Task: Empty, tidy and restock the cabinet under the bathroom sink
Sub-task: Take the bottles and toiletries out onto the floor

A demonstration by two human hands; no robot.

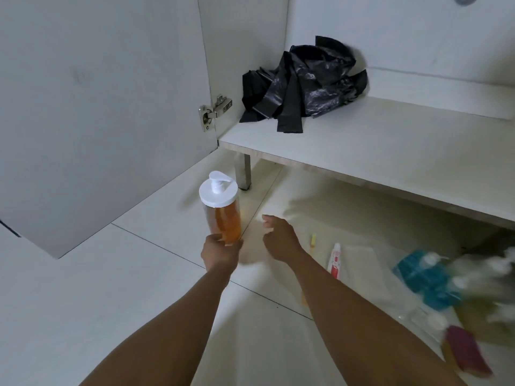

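Left hand [221, 253] grips the lower end of a clear plastic pump bottle of orange liquid with a white round cap [221, 211]. Bottle is roughly upright, tilted slightly, held over the pale tiled floor [69, 302] in front of the cabinet. Right hand [281, 240] is just beside the left, empty, fingers loosely spread and curled, touching nothing.

Ahead of both hands and higher up, the white cabinet bottom shelf [376, 151] carries a crumpled pile of black plastic bin bags [303, 84] in its back left corner. Rest of the shelf is bare. A metal cabinet leg [245, 172] stands just past the bottle. Left of the hands, the white cabinet door [97, 107] hangs open on a silver hinge [214, 110].

Right of the right hand, on the floor: a small yellow stick-like item [313, 240], too blurred to identify, and a white tube with red label [335, 260] lying on a white cloth or sheet [359, 271]. Further right, a blurred cluster: teal box or pack [423, 277], several white pump tops [473, 277], a dark red item [465, 349] nearest the right forearm. Details of the cluster unreadable due to motion blur.
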